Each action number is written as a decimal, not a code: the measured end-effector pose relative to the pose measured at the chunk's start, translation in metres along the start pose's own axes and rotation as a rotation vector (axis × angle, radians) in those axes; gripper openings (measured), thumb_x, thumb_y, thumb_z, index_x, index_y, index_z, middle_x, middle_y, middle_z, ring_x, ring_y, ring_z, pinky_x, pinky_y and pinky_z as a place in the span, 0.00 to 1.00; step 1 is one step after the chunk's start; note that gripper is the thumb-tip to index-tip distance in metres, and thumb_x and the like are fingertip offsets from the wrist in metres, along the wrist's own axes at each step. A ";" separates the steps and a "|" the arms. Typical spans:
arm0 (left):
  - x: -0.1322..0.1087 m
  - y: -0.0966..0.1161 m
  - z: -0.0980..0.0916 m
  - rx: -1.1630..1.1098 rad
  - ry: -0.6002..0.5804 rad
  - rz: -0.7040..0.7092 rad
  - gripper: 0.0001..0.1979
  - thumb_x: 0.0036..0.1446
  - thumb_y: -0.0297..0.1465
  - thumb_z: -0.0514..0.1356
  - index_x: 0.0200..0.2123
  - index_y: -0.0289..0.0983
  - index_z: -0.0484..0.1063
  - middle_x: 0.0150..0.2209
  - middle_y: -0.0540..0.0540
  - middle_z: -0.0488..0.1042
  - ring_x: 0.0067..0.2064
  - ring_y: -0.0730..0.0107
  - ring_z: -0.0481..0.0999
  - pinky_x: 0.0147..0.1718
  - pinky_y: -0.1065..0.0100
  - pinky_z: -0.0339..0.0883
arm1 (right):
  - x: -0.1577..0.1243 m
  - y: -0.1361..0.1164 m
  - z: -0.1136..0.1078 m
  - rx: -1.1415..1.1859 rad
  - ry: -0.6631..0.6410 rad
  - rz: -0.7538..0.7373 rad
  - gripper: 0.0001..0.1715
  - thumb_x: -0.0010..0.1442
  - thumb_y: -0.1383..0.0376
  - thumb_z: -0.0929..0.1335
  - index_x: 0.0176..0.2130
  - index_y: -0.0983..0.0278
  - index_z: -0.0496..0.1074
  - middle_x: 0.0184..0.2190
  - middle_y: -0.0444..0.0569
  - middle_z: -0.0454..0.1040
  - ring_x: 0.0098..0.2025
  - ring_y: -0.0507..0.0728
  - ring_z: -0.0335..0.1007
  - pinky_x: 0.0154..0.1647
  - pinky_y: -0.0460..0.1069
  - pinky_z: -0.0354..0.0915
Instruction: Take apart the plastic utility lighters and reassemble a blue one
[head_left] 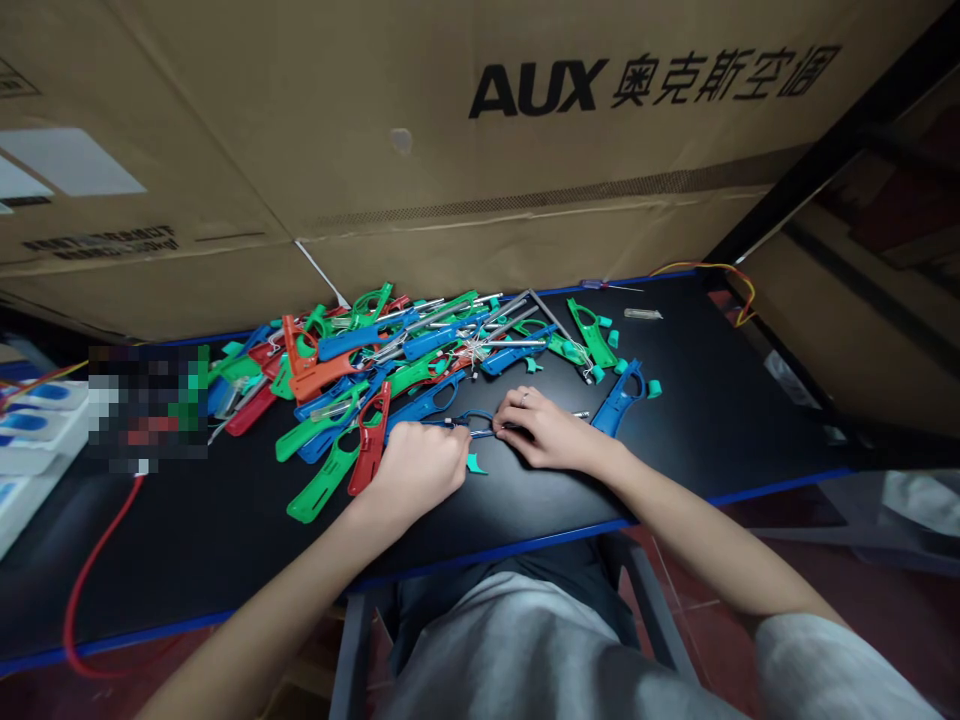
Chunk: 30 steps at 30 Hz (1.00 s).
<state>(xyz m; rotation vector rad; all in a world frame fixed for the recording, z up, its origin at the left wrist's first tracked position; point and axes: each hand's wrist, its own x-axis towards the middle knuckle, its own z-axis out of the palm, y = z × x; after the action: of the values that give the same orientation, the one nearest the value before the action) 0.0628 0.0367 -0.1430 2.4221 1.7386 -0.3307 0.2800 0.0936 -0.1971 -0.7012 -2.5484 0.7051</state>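
Between my two hands is a blue lighter casing [478, 416] with a ring-shaped trigger opening, held low over the black table. My left hand [426, 462] is closed around its handle end. My right hand [537, 430], fingers bent together, grips the other end near the ring; a metal rod tip [580, 414] shows just past it. A small green trigger piece [475, 464] lies below, between the hands. Beside my left hand rest a red casing half [370, 438] and a green casing half [324, 484]. To the right of my right hand lies another blue casing [619, 398].
A pile of coloured casings, metal tubes and white wires [474, 348] spreads behind my hands. A large cardboard box [420, 140] backs the table [720, 400]. Toward the rear right lie a screwdriver [594, 285] and a small clear piece [643, 314]. A red cable [82, 570] hangs at left.
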 end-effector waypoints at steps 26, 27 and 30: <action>0.005 -0.015 0.042 -0.277 0.583 0.177 0.09 0.62 0.33 0.63 0.41 0.47 0.84 0.33 0.54 0.84 0.35 0.69 0.84 0.28 0.69 0.59 | 0.001 0.001 0.001 0.085 0.056 0.011 0.07 0.66 0.70 0.67 0.41 0.65 0.77 0.38 0.50 0.70 0.43 0.56 0.66 0.51 0.53 0.60; 0.006 -0.016 0.044 -0.254 0.627 0.211 0.08 0.62 0.33 0.64 0.40 0.47 0.84 0.32 0.54 0.84 0.36 0.68 0.84 0.28 0.69 0.61 | 0.000 0.002 0.002 0.086 0.057 0.010 0.07 0.66 0.70 0.67 0.41 0.65 0.77 0.38 0.50 0.71 0.43 0.56 0.66 0.51 0.53 0.60; 0.007 -0.020 0.045 -0.157 0.691 0.301 0.08 0.64 0.32 0.62 0.37 0.44 0.83 0.31 0.53 0.84 0.33 0.68 0.83 0.28 0.68 0.61 | 0.000 0.003 0.002 0.093 0.058 0.011 0.07 0.67 0.69 0.67 0.41 0.65 0.77 0.38 0.50 0.71 0.43 0.56 0.66 0.51 0.52 0.60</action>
<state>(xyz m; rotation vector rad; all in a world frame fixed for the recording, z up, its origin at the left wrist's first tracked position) 0.0421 0.0388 -0.1883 2.8029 1.4617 0.7283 0.2798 0.0949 -0.2000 -0.6955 -2.4441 0.7895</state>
